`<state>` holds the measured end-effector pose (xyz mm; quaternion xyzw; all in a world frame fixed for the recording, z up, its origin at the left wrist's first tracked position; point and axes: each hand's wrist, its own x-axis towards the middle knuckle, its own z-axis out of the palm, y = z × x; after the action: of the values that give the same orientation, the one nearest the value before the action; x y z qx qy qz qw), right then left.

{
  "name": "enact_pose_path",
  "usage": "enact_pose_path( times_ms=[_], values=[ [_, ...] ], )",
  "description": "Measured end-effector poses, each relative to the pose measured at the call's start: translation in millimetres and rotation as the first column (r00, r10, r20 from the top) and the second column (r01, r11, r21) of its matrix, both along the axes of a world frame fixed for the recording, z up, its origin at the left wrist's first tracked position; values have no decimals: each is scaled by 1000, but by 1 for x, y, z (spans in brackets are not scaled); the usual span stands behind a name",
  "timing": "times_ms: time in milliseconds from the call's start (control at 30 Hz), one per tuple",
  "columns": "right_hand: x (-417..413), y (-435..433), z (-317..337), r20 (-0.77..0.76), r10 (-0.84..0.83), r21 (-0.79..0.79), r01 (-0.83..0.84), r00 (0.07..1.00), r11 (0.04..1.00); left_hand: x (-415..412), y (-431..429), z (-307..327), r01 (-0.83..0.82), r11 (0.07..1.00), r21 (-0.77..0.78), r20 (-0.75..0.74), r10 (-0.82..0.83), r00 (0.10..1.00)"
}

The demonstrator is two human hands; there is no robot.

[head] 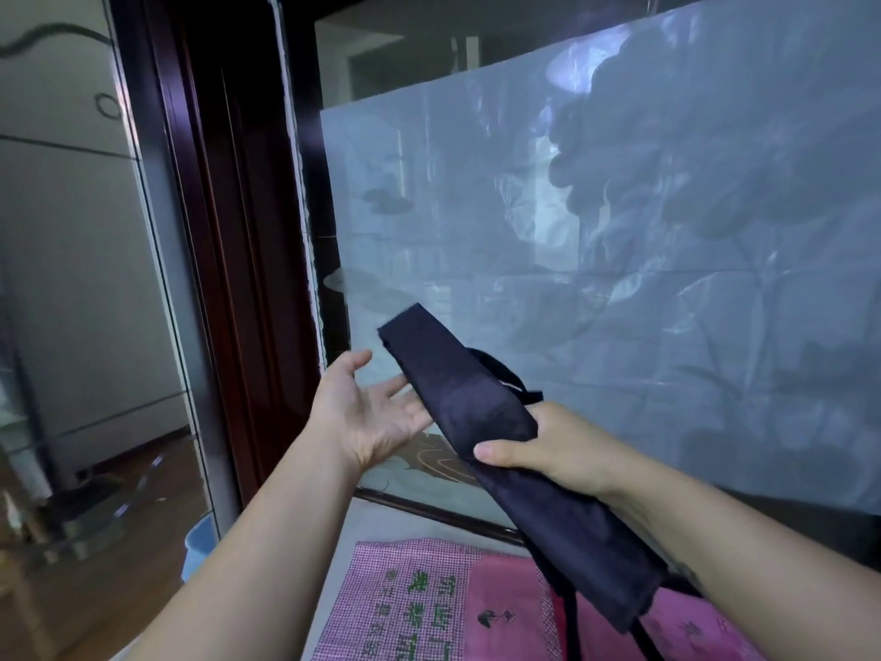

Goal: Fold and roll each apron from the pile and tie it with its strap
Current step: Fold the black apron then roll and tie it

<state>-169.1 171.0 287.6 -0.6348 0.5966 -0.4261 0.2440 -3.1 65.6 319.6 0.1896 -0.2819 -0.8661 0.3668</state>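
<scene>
Gripping a folded dark navy fabric apron [481, 403] mid-length, the right hand [548, 446] holds it aloft; the left hand [367, 412] waits beside, fingers spread wide.

I get a single feed: head-worn, wide-angle. It looks forward and a little down at the frosted glass pane [643, 288], near it. Dark wooden frame [229, 240] left of the pane; pink printed cloth [419, 608] below the pane, at bottom edge. Left hand [367, 417] and right hand [548, 446] close under the lens, before the pane.
</scene>
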Motion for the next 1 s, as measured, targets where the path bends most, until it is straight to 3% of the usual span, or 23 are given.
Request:
enact_pose_path(
  times_ms=[133, 233, 333, 467, 600, 767, 1000],
  values=[
    [11, -8, -7, -121, -84, -72, 75, 989, 995, -18, 16, -30, 73, 991, -111, 139, -57, 989],
    [23, -9, -7, -199, -90, -128, 65, 976, 990, -34, 19, -36, -38, 988, -148, 167, 63, 984],
    [16, -7, -7, -274, -58, -57, 44, 960, 997, -33, 8, -33, -168, 974, -154, 78, 182, 980],
    [-9, -2, -2, -271, -43, -6, 43, 962, 999, -17, -6, -26, -159, 981, -114, -2, 160, 987],
    [-32, -2, 13, -144, -92, -78, 81, 985, 994, -8, -7, -26, -40, 983, -182, 93, 57, 994],
    [-41, 2, 34, 83, -1, -168, 15, 997, 986, -9, 10, -30, 237, 926, -293, 245, -167, 955],
    [-40, 11, 62, -73, 54, -213, -69, 996, 975, -14, 25, -27, 428, 864, -264, 388, -311, 867]
  ],
)
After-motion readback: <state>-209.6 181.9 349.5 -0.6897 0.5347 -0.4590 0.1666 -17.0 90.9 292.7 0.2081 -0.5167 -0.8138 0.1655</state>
